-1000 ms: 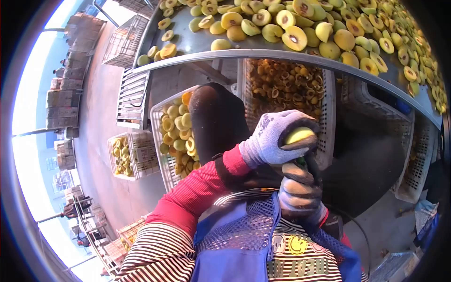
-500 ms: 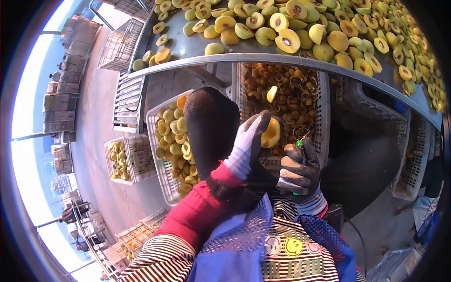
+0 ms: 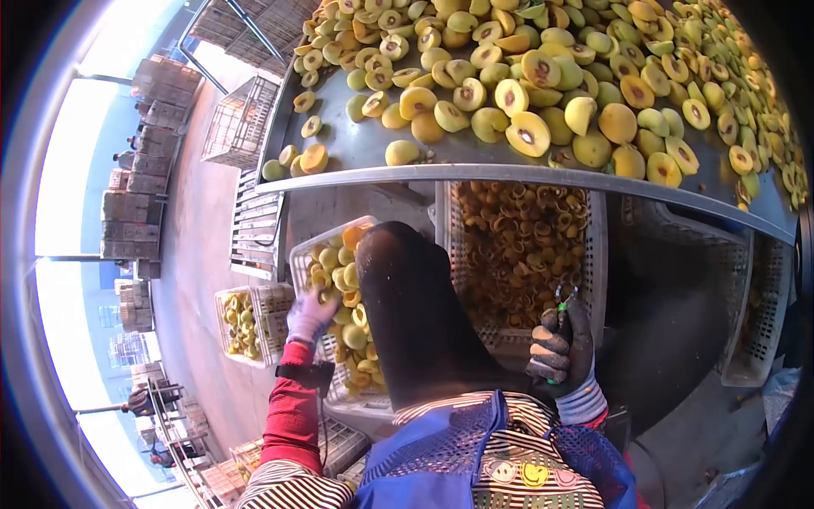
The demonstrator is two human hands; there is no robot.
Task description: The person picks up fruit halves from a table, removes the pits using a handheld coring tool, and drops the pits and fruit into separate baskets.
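My left hand (image 3: 312, 317), in a pale glove with dark fingertips, reaches over the near-left rim of a white crate (image 3: 298, 254) of yellow-green peach halves (image 3: 354, 336). Its fingers look apart and lie against the fruit; no held piece shows, though they are somewhat blurred. My right hand (image 3: 555, 346), in a dark, stained glove, is closed around a green-handled coring tool (image 3: 562, 307) with a metal loop at its tip. The loop points up, in front of a second crate (image 3: 597, 254) full of brownish peach scraps (image 3: 526, 246).
A metal table (image 3: 339, 157) heaped with cut peach halves (image 3: 527, 134) stretches across the front. My knee (image 3: 398, 288) stands between the two crates. A smaller crate of fruit (image 3: 273, 318) stands to the left, and more crates (image 3: 746, 305) sit under the table at right.
My left hand has moved from in front of my right hand, where it held a peach half, left to the fruit crate. A piece in mid-air over the scraps is gone. The view has tilted up.
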